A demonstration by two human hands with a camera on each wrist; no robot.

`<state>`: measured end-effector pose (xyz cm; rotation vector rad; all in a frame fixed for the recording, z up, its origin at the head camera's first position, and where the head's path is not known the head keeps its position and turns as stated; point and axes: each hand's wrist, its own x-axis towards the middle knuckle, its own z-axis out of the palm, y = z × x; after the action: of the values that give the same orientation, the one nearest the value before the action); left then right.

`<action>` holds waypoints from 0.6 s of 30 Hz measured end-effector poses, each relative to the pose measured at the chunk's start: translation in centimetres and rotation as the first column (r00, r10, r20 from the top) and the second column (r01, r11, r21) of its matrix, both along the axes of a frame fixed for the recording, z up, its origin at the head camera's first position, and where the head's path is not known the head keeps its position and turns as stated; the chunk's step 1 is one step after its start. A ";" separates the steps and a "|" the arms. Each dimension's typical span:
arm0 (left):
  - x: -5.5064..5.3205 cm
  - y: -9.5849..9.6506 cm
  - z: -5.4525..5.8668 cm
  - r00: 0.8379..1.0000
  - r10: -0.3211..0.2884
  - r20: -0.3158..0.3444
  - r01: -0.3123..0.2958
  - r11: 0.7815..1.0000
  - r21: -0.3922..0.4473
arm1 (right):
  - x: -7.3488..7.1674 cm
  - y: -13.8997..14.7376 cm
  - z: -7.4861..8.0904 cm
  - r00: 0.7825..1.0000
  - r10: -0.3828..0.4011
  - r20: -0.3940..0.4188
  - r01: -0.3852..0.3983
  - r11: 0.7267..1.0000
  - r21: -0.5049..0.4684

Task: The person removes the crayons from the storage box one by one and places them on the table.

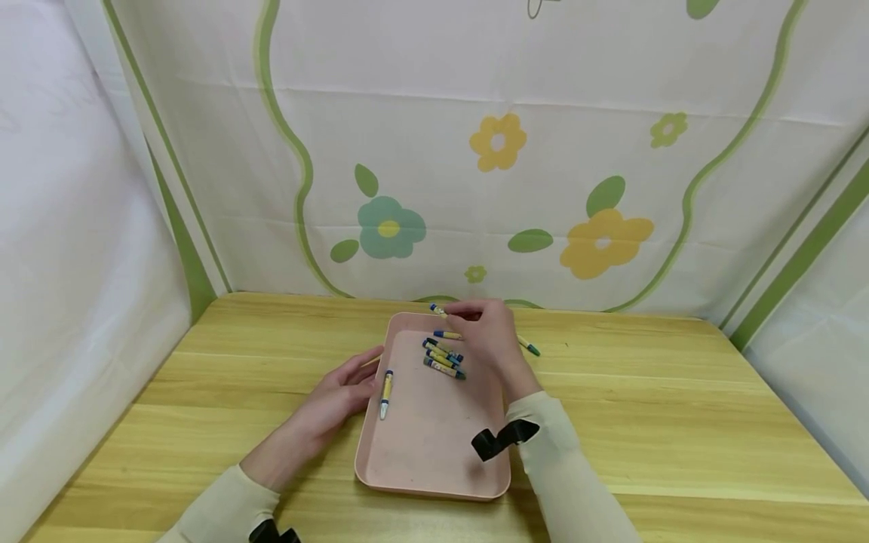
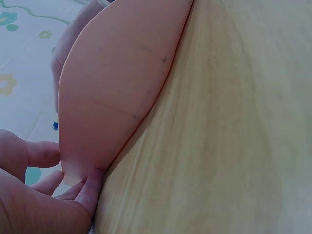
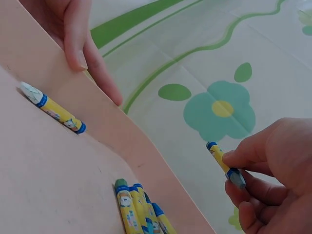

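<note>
– Between thumb and fingertips of the right hand [image 1: 483, 335], pinched: one yellow-wrapped crayon [image 3: 218, 153], up at the far rim of the pink tray [image 1: 441, 452].
– Pointing which way?
– Slanted far-left to near-right, roughly like the clustered crayons [image 1: 444, 358] just nearer, inside the tray.
– Nearer hand to those?
– Right. Left hand [image 1: 342, 388] loosely extended, touching the tray's left wall outside, beside the white-tipped crayon [image 1: 386, 392]. Underneath, wooden counter [image 1: 679, 422].

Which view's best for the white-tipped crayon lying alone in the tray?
Right wrist: the white-tipped crayon shows large and whole, wrapper print visible. Head shows it whole too, but small. Left wrist doesn't show it; that view faces the outside of the pink tray.
</note>
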<state>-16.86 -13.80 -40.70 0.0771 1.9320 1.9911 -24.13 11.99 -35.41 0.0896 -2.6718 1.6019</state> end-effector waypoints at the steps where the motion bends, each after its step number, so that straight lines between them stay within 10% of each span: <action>1: 0.0 0.0 0.0 1.000 0.000 0.001 0.000 1.000 0.000 | 0.0 0.2 0.0 1.000 -0.002 0.000 0.001 1.000 -0.005; 18: 0.0 0.0 -0.1 1.000 0.003 0.006 -0.003 1.000 0.000 | -0.2 3.2 -0.2 0.998 -0.046 -0.043 0.045 0.999 -0.024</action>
<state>-16.82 -13.77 -40.77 0.0683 1.9299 1.9913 -24.34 15.16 -35.65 0.0620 -2.6023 1.5984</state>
